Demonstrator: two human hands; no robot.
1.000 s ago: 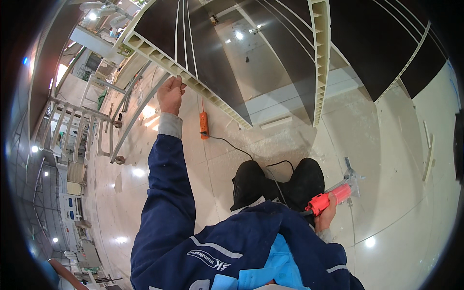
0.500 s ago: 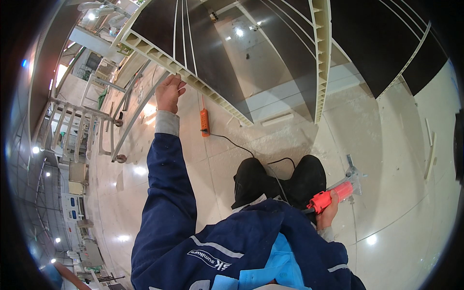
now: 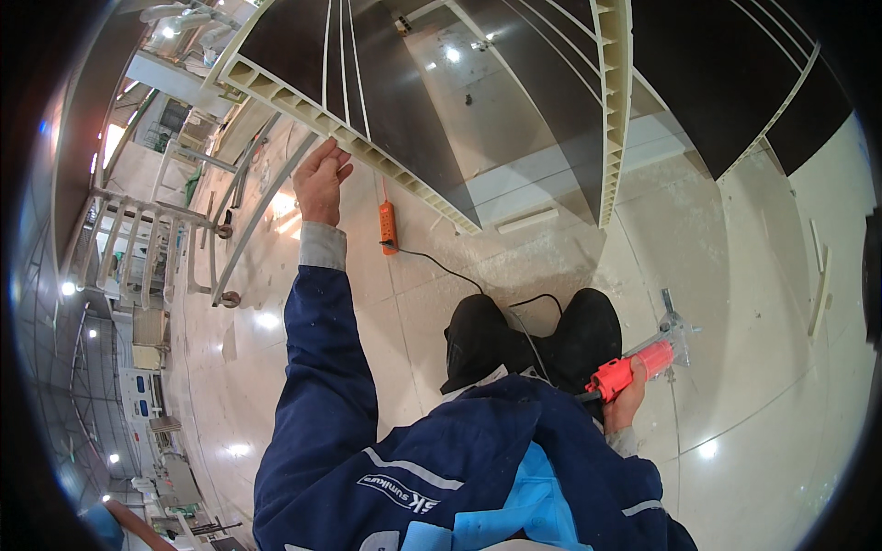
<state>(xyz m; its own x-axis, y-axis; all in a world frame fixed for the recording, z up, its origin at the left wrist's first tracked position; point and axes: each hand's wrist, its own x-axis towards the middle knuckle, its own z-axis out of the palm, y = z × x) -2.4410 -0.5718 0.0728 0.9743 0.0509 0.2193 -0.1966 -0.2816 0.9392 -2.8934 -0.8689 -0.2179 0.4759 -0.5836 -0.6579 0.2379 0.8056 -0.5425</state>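
My left hand (image 3: 320, 184) is raised to the lower edge of a dark hollow panel (image 3: 285, 55), its fingers loosely bent with gaps between them. The fingertips are at or just under the panel's cream, ribbed edge (image 3: 317, 117); whether they touch it I cannot tell. My right hand (image 3: 625, 404) is wrapped around the red body of a trim router (image 3: 634, 369), held low beside my right knee. A clear plastic guard and a metal piece sit at the router's far end. Its cord's full path is partly hidden by my legs.
An orange power strip (image 3: 387, 230) lies on the tiled floor with a black cord (image 3: 446, 269) running toward my knees. More dark panels (image 3: 707, 83) stand to the right. Thin offcut strips (image 3: 819, 294) lie at far right. A wheeled metal rack (image 3: 147, 239) stands left.
My left hand has shifted slightly down along the panel edge, and its fingers have drawn a little away from it. The right hand keeps the trim router in nearly the same place.
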